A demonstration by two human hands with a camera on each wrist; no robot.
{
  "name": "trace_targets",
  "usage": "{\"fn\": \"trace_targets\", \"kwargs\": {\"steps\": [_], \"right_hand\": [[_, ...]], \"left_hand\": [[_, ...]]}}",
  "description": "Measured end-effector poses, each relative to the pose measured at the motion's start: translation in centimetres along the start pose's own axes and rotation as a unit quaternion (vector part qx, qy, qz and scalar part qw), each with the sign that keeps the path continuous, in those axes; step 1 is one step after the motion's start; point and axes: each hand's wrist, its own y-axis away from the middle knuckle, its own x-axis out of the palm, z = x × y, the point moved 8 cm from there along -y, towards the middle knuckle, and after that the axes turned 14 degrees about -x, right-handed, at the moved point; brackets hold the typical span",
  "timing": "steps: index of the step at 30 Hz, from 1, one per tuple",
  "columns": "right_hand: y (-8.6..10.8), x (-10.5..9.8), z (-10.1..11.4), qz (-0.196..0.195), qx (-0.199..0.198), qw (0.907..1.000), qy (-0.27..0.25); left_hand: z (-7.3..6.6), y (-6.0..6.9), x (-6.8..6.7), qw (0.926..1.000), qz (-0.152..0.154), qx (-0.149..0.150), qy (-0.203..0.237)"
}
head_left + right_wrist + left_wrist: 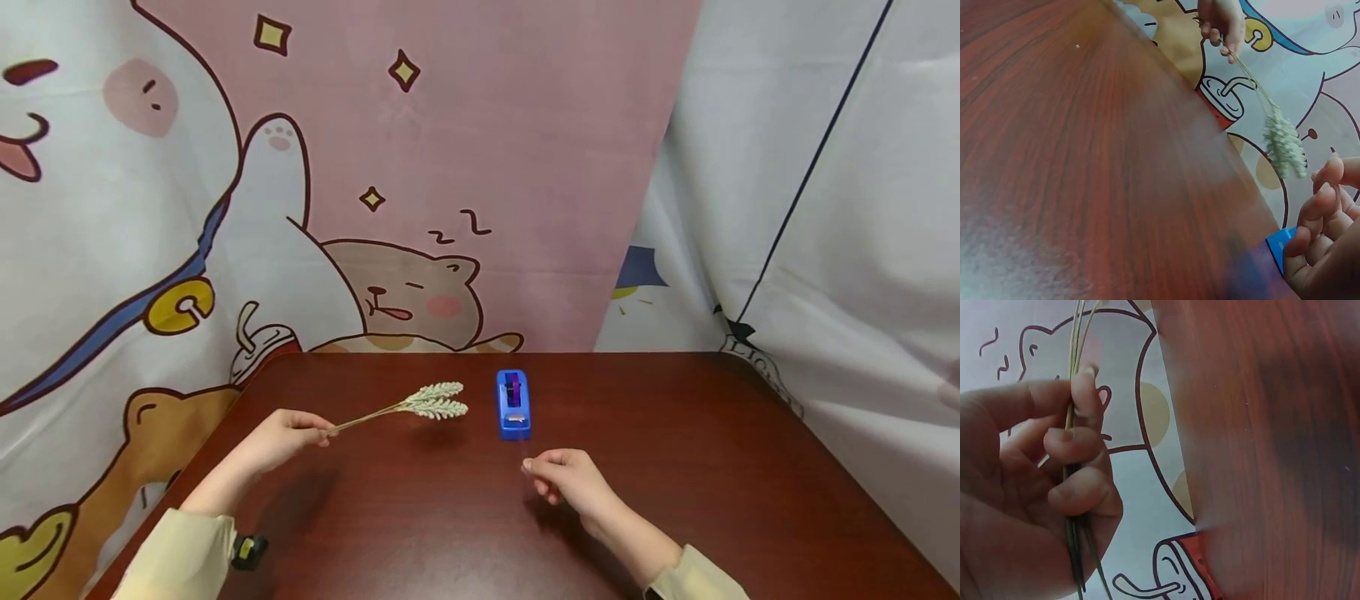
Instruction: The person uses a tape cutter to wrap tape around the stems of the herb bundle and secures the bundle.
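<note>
My left hand point(288, 437) grips the thin stems point(1072, 356) of a bunch of pale, wheat-like dried ears. The fluffy heads point(437, 402) point right, held above the table. In the left wrist view the fingers curl round the stems, whose lower ends run down past the palm. A blue tape dispenser point(513, 407) with a purple roll stands near the table's far side. Just in front of it, my right hand point(566, 479) pinches thumb against forefinger. A faint clear strip of tape point(523, 450) runs from the dispenser's front toward those fingertips.
The dark red-brown wooden table point(420, 517) has rounded far corners. Behind it hangs a cartoon-printed cloth point(525, 167) that meets the far edge, and more cloth point(862, 208) hangs at the right. A dark wristband point(247, 552) is on the left wrist.
</note>
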Motion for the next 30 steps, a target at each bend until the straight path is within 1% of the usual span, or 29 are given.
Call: {"fn": "trace_targets", "kwargs": {"steps": [2,5,7,10,12,16,18,22,27,30], "right_hand": [[-0.2,0.2,0.2,0.0,0.0,1.0,-0.001],[-0.3,-0.1,0.5,-0.005,0.001,1.0,-0.001],[-0.4,-0.1,0.7,-0.005,0.0,1.0,-0.002],[-0.4,-0.2,0.8,-0.005,0.0,1.0,-0.005],[-0.4,-0.2,0.8,-0.005,0.0,1.0,-0.007],[-0.4,-0.2,1.0,-0.005,-0.001,0.9999,-0.014],[-0.4,-0.3,1.1,-0.007,-0.001,0.9998,-0.018],[-0.3,-0.2,1.1,-0.005,0.006,0.9996,-0.026],[0.0,0.0,0.9,-0.006,0.017,0.9995,-0.028],[0.1,0.2,0.8,-0.008,0.017,0.9994,-0.029]], "left_hand": [[0.1,0.7,0.4,0.9996,0.024,0.012,-0.002],[-0.6,1.2,1.9,0.9975,0.064,0.03,0.003],[-1.1,1.4,3.1,0.9957,0.084,0.037,0.008],[-2.2,1.4,5.1,0.993,0.105,0.054,0.012],[-3.0,1.2,6.4,0.9915,0.113,0.064,0.013],[-4.5,0.6,9.1,0.9896,0.117,0.084,0.002],[-5.3,0.2,10.3,0.9895,0.111,0.092,-0.007],[-6.6,-0.7,12.7,0.9908,0.096,0.094,-0.013],[-8.4,-1.8,15.5,0.9913,0.079,0.106,-0.004],[-9.4,-2.4,17.0,0.9908,0.075,0.112,0.007]]}}
